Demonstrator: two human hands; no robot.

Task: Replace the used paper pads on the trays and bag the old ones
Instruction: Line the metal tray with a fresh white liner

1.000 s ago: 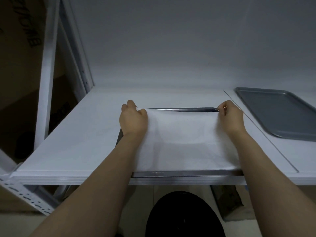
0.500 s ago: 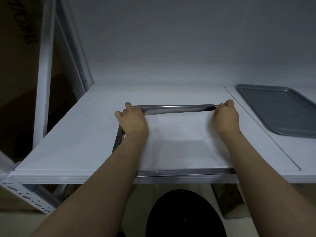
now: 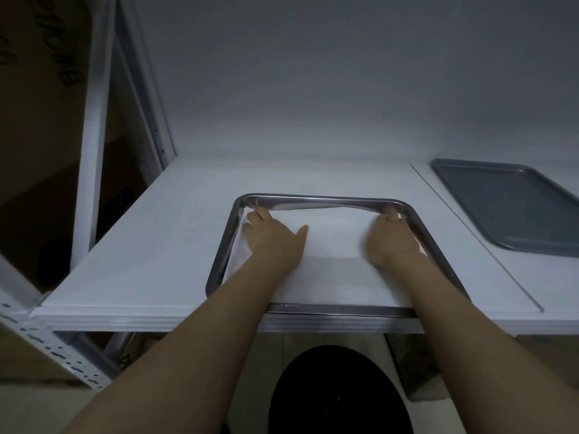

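Lying in the steel tray (image 3: 224, 245): paper pad (image 3: 332, 267), judged thin, limp, crease-prone; best taken at corners. Left hand (image 3: 272, 238) is pressing its far-left corner, fingers extended; right hand (image 3: 391, 241) is covering far-right corner, grip indiscernible.

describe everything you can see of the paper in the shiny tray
The paper pad is a thin white sheet, lying in the shiny tray on the shelf. It covers most of the tray floor; its far edge rides up the far wall and its left edge curls up. The left hand lies on its far left corner, the right hand on its far right corner.
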